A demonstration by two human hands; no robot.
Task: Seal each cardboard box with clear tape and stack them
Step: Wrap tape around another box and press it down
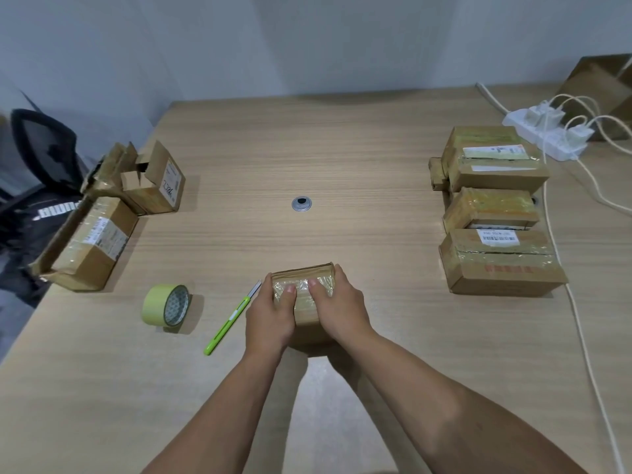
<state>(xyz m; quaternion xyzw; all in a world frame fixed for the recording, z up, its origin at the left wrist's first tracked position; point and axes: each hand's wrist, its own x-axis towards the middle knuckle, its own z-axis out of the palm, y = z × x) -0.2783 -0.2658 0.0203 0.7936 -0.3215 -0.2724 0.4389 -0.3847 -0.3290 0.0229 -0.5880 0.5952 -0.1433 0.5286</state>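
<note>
Left grip (270,313), right grip (342,311) clasp box (301,273).

My left hand (270,313) and right hand (338,309) grip the small box (302,301) on the table (307,148) before me, thumbs on top. Just left of it lies the cutter (229,323), with the tape roll (166,305) further left. 2 boxes (92,241) sit at the left edge and a row of 3 boxes (489,208) at the right, with the power strip (547,131) behind that row. The grommet (302,203) lies at the centre.
</note>
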